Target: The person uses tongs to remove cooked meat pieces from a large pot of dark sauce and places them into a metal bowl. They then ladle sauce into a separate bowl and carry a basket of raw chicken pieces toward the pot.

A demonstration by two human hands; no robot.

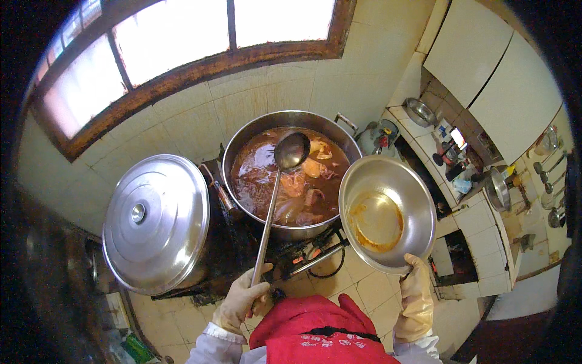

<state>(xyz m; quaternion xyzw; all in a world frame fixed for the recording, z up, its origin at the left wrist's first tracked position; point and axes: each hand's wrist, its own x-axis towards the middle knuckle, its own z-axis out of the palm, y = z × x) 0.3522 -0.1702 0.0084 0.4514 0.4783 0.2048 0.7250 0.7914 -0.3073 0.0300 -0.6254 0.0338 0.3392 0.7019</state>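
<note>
My gloved left hand (245, 291) grips the handle of a long metal ladle (293, 148). The ladle's bowl hangs over a large steel stockpot (293, 232), and I cannot tell if it touches the liquid. Brown broth (254, 182) fills much of the pot, with pieces of meat (313, 168) showing at its surface. On the right, my gloved right hand (413, 291) pinches the rim of a wide steel basin (409, 204). The basin is tilted beside the pot and has a brownish liquid residue (377, 223) at its bottom.
A big round metal lid (159, 218) stands left of the pot, on the dark stove (236, 255). A gas cylinder (379, 139) sits behind the basin. Along the right runs a tiled counter (448, 189) with a steel bowl (420, 111) and a lit phone (458, 138). Ladles hang at far right.
</note>
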